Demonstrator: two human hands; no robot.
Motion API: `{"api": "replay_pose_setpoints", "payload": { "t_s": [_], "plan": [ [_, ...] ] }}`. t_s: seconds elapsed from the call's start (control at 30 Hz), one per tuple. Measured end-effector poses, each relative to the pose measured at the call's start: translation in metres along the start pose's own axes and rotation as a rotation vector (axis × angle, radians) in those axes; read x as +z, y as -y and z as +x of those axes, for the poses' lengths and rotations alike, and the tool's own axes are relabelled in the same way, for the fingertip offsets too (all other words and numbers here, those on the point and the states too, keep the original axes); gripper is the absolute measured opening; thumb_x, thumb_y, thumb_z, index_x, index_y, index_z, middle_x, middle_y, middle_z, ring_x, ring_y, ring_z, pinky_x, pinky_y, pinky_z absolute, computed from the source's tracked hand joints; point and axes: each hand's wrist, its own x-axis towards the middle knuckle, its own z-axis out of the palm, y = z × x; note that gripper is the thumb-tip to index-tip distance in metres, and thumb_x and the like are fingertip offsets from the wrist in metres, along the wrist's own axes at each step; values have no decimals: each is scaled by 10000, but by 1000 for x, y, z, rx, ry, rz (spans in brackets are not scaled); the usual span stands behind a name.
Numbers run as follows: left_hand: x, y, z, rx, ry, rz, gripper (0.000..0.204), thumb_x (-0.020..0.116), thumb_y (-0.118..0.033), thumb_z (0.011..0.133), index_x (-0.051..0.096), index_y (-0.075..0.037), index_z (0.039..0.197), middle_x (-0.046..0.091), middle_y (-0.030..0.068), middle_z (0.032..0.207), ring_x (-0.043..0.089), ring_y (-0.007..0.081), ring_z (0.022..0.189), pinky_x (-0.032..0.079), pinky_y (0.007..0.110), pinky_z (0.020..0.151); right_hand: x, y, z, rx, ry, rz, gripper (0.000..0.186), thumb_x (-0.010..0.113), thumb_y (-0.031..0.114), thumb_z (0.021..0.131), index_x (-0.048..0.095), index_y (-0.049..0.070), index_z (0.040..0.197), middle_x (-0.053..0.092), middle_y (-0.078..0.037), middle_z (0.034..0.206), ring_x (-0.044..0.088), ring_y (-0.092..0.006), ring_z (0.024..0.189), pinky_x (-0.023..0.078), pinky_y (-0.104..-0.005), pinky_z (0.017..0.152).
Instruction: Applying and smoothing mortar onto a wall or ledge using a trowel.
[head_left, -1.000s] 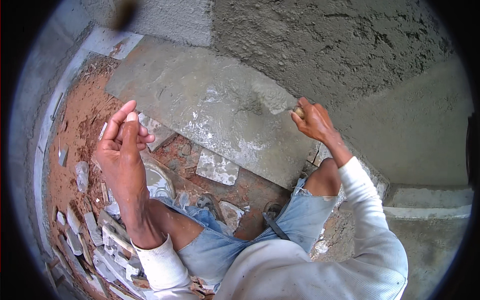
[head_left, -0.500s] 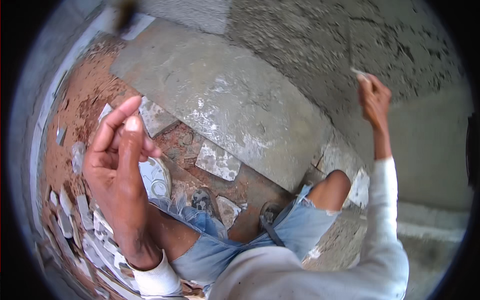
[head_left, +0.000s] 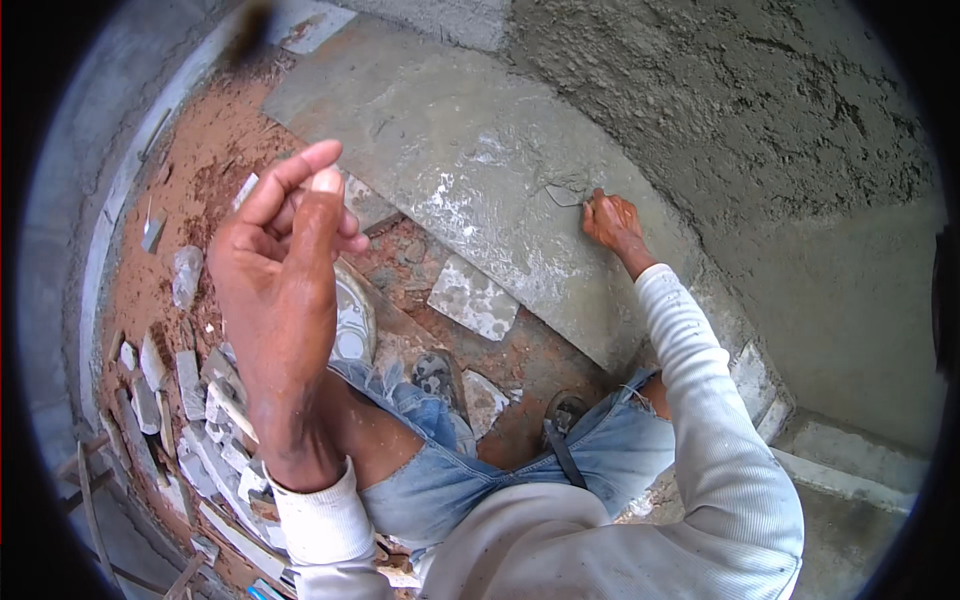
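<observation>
My right hand (head_left: pixel 614 228) is closed on the handle of a small trowel (head_left: pixel 567 194), whose blade, smeared with grey mortar, lies low against the wet grey cement surface (head_left: pixel 400 110). The blade's exact outline blends into the mortar. My left hand (head_left: pixel 285 255) is raised over the rubble side, fingers loosely bent and thumb close to the index finger. Nothing shows in it. Beyond my right hand rises a wall of rough fresh mortar (head_left: pixel 690 110), with a smoother grey stretch (head_left: pixel 830 290) nearer to me.
Broken tile and stone pieces (head_left: pixel 190 400) heap at the left on reddish soil (head_left: pixel 185 160). A speckled tile piece (head_left: pixel 474 298) lies before my feet. A round white lid or container (head_left: pixel 352 320) is partly hidden behind my left wrist. A pale ledge (head_left: pixel 850 475) runs at right.
My right hand has come down and left from the rough wall to the wet cement surface, bringing the trowel. The view has shifted slightly; my left hand keeps its pose.
</observation>
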Motion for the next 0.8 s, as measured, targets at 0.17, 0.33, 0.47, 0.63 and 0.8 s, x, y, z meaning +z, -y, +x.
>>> {"api": "replay_pose_setpoints", "payload": {
  "t_s": [0.17, 0.33, 0.47, 0.63, 0.8],
  "plan": [
    [-11, 5, -2, -22, -33, 24, 304, 653, -105, 1042, 705, 41, 1303, 680, 13, 799, 636, 75, 727, 531, 251, 709, -80, 47, -19, 54, -110, 94, 290, 661, 284, 992, 637, 13, 1094, 738, -262, 932, 728, -462, 845, 583, -526, 772],
    [3, 31, 26, -69, -49, -68, 318, 637, -105, 1052, 687, 43, 1329, 666, 9, 812, 629, 73, 751, 536, 253, 732, -235, 55, -46, -231, -123, 83, 288, 714, 301, 977, 664, 21, 1028, 701, -207, 770, 702, -405, 701, 551, -501, 647],
    [-9, 31, 23, -41, -68, -29, 333, 667, -202, 1063, 712, -14, 1334, 665, -8, 831, 629, 71, 750, 524, 237, 723, -320, 80, -67, -271, 146, 364, 284, 763, 282, 966, 686, 8, 963, 699, -143, 697, 701, -269, 597, 491, -450, 541],
    [-8, 32, 18, -20, -84, -42, 344, 658, -216, 1068, 711, -25, 1350, 659, -11, 816, 622, 68, 741, 511, 234, 710, -297, 25, -56, -2, 637, 862, 199, 735, 231, 969, 776, 57, 1058, 705, -25, 691, 621, -102, 550, 510, -316, 502],
    [-1, 11, 18, 20, -124, 18, 325, 646, -181, 1067, 714, 1, 1327, 655, -4, 793, 619, 73, 726, 523, 242, 703, -322, -65, -11, 191, -617, 815, 232, 683, 216, 970, 782, 27, 1062, 741, -35, 799, 616, -109, 612, 511, -302, 535]
  ]
}}
